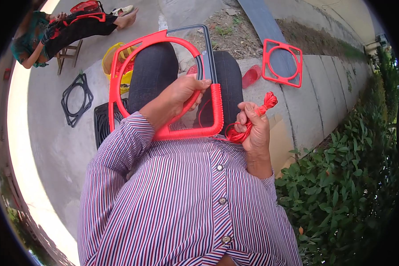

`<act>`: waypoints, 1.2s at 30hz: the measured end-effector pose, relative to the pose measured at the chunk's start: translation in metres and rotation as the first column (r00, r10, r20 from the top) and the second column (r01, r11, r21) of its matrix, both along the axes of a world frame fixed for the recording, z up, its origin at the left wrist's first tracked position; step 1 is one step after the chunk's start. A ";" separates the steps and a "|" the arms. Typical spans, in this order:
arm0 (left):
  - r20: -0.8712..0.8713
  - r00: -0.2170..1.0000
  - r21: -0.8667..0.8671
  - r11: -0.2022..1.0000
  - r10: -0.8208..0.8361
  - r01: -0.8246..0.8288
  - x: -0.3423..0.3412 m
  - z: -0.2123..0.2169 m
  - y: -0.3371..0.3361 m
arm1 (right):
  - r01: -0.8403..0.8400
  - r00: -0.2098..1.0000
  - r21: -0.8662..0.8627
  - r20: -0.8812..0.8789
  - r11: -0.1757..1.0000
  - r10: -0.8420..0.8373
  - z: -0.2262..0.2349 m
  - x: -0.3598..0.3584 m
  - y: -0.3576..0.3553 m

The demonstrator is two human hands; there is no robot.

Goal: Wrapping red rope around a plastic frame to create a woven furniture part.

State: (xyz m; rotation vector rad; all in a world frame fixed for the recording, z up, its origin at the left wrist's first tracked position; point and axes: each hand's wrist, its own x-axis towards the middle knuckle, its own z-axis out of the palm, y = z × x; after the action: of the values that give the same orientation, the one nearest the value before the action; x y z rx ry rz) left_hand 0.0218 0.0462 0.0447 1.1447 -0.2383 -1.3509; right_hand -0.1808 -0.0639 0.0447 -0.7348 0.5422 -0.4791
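Observation:
A square frame with a round ring inside point(115, 88) rests upright on my lap. Red cord is wound over most of it, while the upper right corner and a short stretch of the ring show bare black tubing. My left hand point(185, 94) is closed around the ring near the frame's right side, its thumb pressed by the wound edge. To the right, apart from the frame, my right hand point(255, 126) clenches a bundle of red cord point(267, 103). Loose loops of it hang below the fist, and a thin strand runs toward the frame's lower right corner.
A red-wrapped frame point(265, 66) stands at the right beyond a red shoe point(251, 76). Left are a yellow bag point(107, 60) with red material, a black frame point(64, 101) and stacked black frames point(100, 128). Another person point(33, 42) sits far left. Bushes point(337, 195) border the right.

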 end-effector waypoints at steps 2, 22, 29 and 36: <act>0.046 0.997 0.067 0.996 -0.068 0.065 -0.019 0.020 0.009 | 0.010 1.000 -0.039 0.010 0.999 -0.010 0.007 -0.005 -0.013; -0.161 0.987 0.046 0.999 0.020 -0.013 -0.037 0.008 0.033 | 0.364 0.931 -0.247 0.094 0.898 -0.352 0.029 -0.049 -0.168; -0.028 0.987 -0.063 0.985 0.161 -0.162 -0.031 -0.012 0.039 | 0.080 0.885 -0.993 0.033 0.083 -0.464 0.059 0.000 -0.099; -0.128 0.986 -0.122 0.985 0.110 -0.125 -0.039 0.004 0.035 | -0.202 0.943 -0.976 -0.215 -0.078 0.253 0.023 0.039 -0.009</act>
State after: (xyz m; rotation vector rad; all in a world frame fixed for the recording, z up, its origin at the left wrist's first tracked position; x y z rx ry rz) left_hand -0.0172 0.0812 0.0489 0.9502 -0.1651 -1.2765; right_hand -0.1420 -0.0725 0.0676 -2.2951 -0.1591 -0.5132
